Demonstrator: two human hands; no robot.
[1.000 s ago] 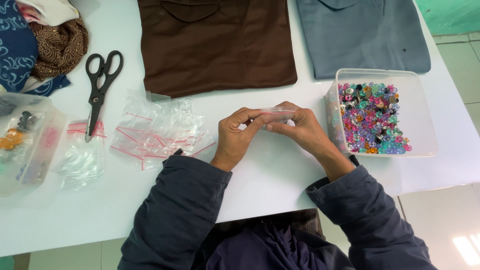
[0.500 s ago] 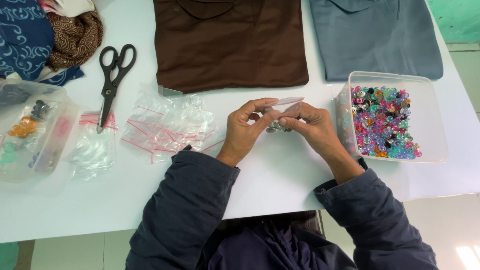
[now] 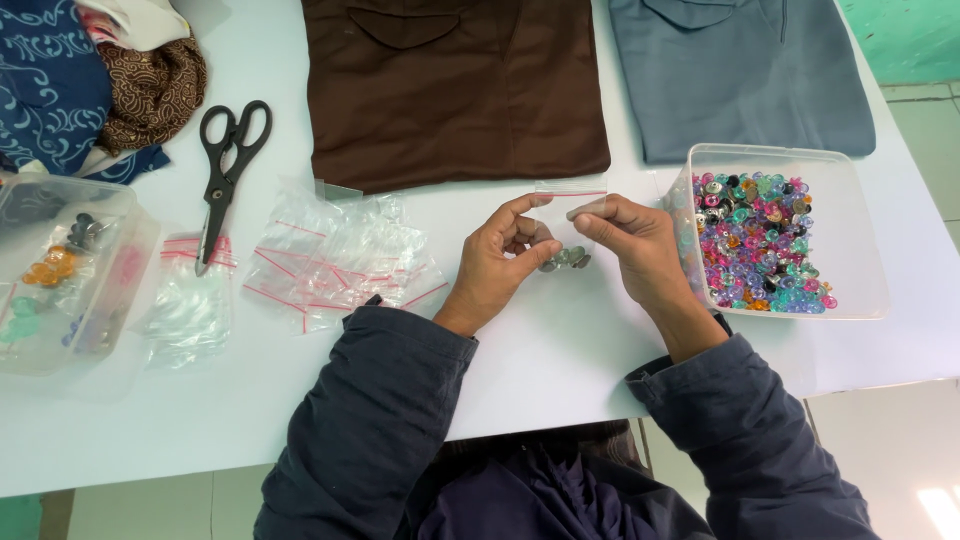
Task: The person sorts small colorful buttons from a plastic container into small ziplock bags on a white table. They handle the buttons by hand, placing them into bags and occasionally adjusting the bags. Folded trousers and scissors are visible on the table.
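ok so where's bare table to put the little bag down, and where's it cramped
Bare table lies just below both hands, between the sleeves, and along the near edge under the loose pile of clear bags. It is crowded left of the left hand, by that pile and the scissors, and right of the right hand, against the bead tub.

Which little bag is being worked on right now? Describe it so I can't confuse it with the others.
On the white table, below the brown shirt, both hands hold it: left hand, right hand. It is the small clear bag with a red strip on top. Unlike the loose bag pile, it hangs upright with dark buttons inside.
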